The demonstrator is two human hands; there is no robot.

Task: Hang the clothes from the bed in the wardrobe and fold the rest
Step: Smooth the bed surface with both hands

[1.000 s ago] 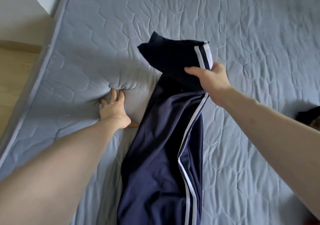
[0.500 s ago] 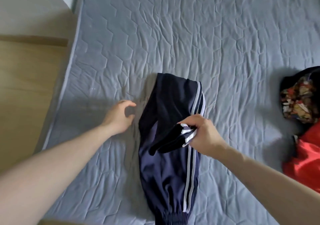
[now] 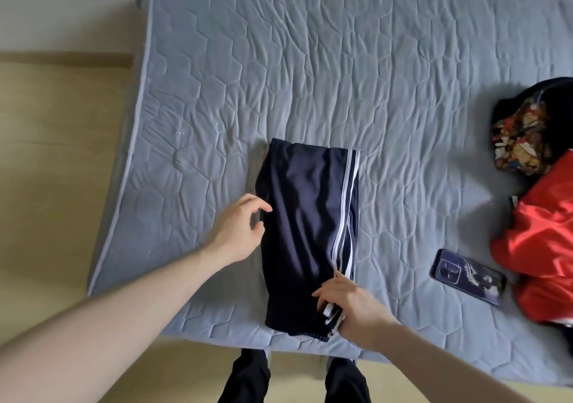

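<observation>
The navy track pants [image 3: 305, 235] lie at the centre of the frame, near the lower edge of the bed [image 3: 341, 61], as a doubled rectangle with the white stripes running down the right side. A second ago the right hand [image 3: 353, 309] held the far end up above the bed; half a second ago it was carrying that end toward the person. Now the end is laid down on the rest, so the first fold looks done and the pants are about half their length.

The right hand pinches the striped end at the lower right corner of the pants, fingers curled on the cloth. The left hand [image 3: 237, 232] has come off the bed and sits at the left edge of the pants, fingers loosely bent and apart, holding nothing.

At the right of the frame a red garment [image 3: 545, 247] and a patterned one [image 3: 524, 139] wait in a heap, so more of the task remains. A phone [image 3: 468, 277] lies just left of the red one; its case carries a printed design, but no writing is readable. No brand mark shows on the pants.
</observation>
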